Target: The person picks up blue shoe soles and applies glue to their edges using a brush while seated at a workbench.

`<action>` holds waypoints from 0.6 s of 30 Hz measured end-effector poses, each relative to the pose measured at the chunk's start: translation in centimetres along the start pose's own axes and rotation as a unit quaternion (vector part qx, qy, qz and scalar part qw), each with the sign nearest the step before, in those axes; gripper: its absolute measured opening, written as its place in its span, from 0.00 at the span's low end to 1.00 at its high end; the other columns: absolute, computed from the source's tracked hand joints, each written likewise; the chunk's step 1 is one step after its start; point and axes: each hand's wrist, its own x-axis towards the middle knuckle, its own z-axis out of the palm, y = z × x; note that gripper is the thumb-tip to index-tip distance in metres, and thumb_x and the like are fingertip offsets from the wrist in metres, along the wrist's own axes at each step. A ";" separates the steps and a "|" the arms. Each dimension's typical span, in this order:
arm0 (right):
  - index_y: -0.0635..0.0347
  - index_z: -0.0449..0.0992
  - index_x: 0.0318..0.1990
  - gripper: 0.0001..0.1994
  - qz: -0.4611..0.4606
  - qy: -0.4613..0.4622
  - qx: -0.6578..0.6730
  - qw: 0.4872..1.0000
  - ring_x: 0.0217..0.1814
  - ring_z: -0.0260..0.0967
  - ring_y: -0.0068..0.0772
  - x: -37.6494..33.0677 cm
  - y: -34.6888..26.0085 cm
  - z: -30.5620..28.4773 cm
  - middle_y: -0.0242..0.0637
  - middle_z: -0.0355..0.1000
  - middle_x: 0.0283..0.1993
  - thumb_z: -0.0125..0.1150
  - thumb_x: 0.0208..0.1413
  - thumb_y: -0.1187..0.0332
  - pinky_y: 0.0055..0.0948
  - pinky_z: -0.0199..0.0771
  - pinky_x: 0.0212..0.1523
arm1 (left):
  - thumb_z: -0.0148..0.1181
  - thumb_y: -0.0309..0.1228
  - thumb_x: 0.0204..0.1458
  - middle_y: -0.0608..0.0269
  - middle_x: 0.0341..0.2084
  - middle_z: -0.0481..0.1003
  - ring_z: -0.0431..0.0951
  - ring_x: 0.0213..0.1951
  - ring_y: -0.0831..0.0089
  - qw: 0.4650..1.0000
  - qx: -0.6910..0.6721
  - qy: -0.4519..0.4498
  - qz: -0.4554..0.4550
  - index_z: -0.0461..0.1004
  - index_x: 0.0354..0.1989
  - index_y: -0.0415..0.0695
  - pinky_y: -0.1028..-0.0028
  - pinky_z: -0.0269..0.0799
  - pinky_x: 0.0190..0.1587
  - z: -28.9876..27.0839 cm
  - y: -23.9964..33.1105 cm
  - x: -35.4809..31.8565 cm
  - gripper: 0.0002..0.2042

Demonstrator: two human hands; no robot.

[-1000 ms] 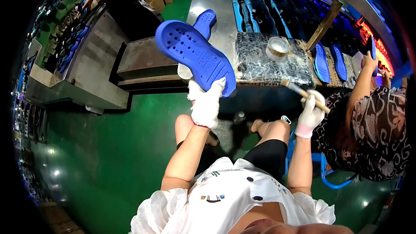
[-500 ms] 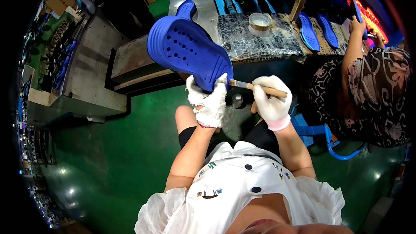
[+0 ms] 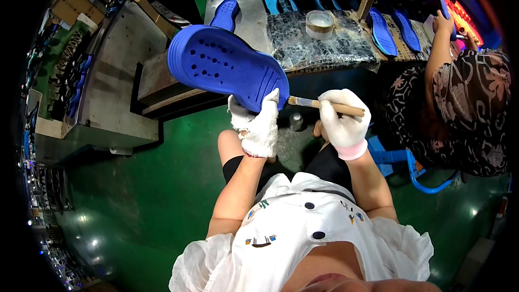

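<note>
A blue shoe sole (image 3: 227, 65) with rows of small holes is held up in front of me. My left hand (image 3: 257, 127), in a frayed white glove, grips its near end, thumb on the upper face. My right hand (image 3: 345, 121), in a white glove with a pink cuff, is closed round the wooden handle of a paintbrush (image 3: 327, 105). The bristles point left and lie at or just beside the sole's near right edge; I cannot tell whether they touch. Beyond the held sole, a second blue sole (image 3: 225, 14) lies on the metal surface.
A round container with pale contents (image 3: 319, 23) stands on the plastic-covered bench (image 3: 324, 54). Further right lie two blue soles (image 3: 383, 32). A co-worker in a patterned top (image 3: 459, 113) sits at my right; another person stands at the far left behind a metal cabinet (image 3: 119, 75).
The held sole has shifted slightly left and tilted. My right hand and the brush have moved a little right, away from it. The person at the far left has changed posture.
</note>
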 end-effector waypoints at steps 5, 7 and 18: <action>0.61 0.76 0.27 0.04 0.048 -0.013 0.009 0.999 0.22 0.70 0.33 -0.1 -0.2 0.3 0.37 0.72 0.24 0.62 0.43 0.80 0.26 0.68 0.25 | 0.72 0.28 0.42 0.57 0.41 0.74 0.75 0.40 0.73 0.999 0.024 -0.038 -0.002 0.64 0.50 0.33 0.73 0.72 0.45 -0.5 0.4 0.3 0.28; 0.61 0.76 0.27 0.04 -0.039 0.020 -0.024 0.999 0.22 0.70 0.34 0.3 0.3 0.0 0.37 0.72 0.24 0.61 0.44 0.80 0.26 0.69 0.25 | 0.72 0.29 0.42 0.57 0.41 0.74 0.75 0.40 0.73 1.000 0.018 -0.023 -0.008 0.64 0.50 0.32 0.73 0.72 0.45 -0.4 0.3 0.1 0.28; 0.63 0.76 0.28 0.02 0.072 -0.014 0.030 0.997 0.24 0.71 0.34 -0.2 0.4 0.3 0.38 0.72 0.24 0.61 0.46 0.78 0.27 0.70 0.27 | 0.67 0.23 0.44 0.58 0.33 0.76 0.76 0.35 0.75 0.990 0.042 -0.135 -0.017 0.68 0.42 0.37 0.74 0.73 0.41 -0.4 0.8 0.9 0.17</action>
